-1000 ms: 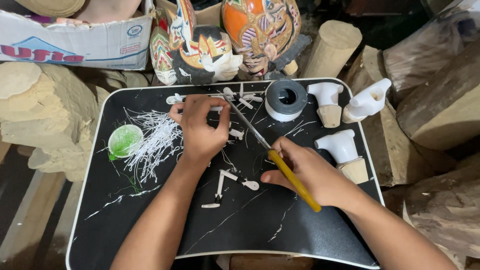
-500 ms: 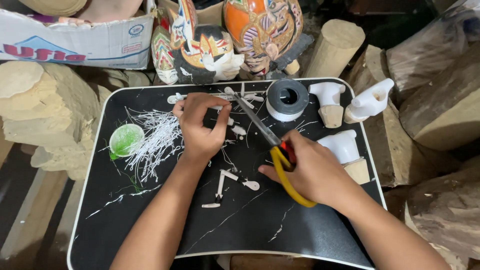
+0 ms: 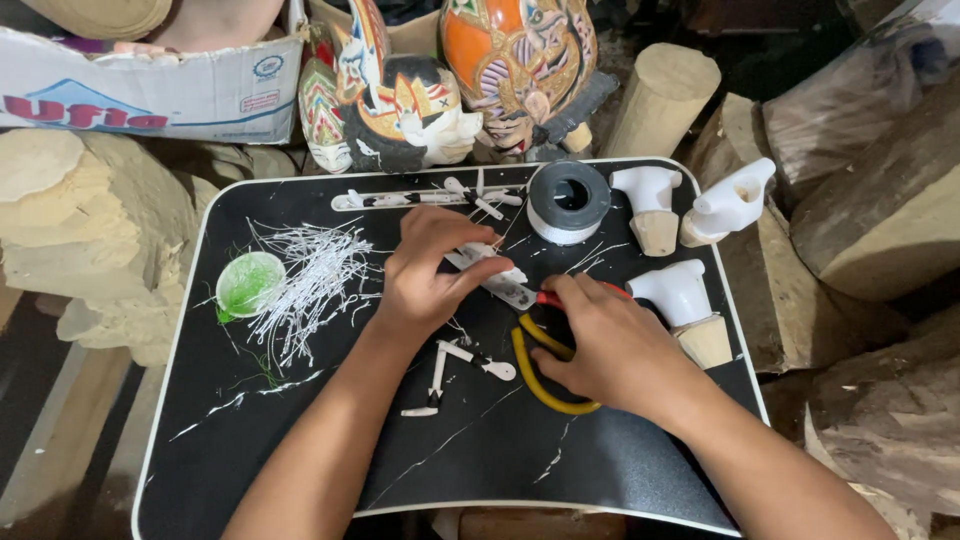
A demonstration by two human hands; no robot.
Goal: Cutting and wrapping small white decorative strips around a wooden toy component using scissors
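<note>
My left hand (image 3: pixel 428 268) rests on the black tray (image 3: pixel 300 440), its fingertips pinching a small white painted piece (image 3: pixel 482 256). My right hand (image 3: pixel 612 347) holds scissors with yellow and red handles (image 3: pixel 535 368); their blades (image 3: pixel 500 286) lie flat next to the white piece, close to the left fingers. Small white cut pieces (image 3: pixel 470 358) lie just below my left hand.
A heap of thin white shavings (image 3: pixel 305 283) and a green lid (image 3: pixel 250 283) lie at the tray's left. A tape roll (image 3: pixel 568 200) and white carved pieces (image 3: pixel 685 300) stand at the right. Painted wooden masks (image 3: pixel 430 90), a cardboard box (image 3: pixel 150 95) and wood blocks (image 3: pixel 80 230) surround the tray.
My right hand has brought the scissors down from an upright tilt to lie low on the tray. The left hand has shifted slightly toward the tray's middle, still on the white piece.
</note>
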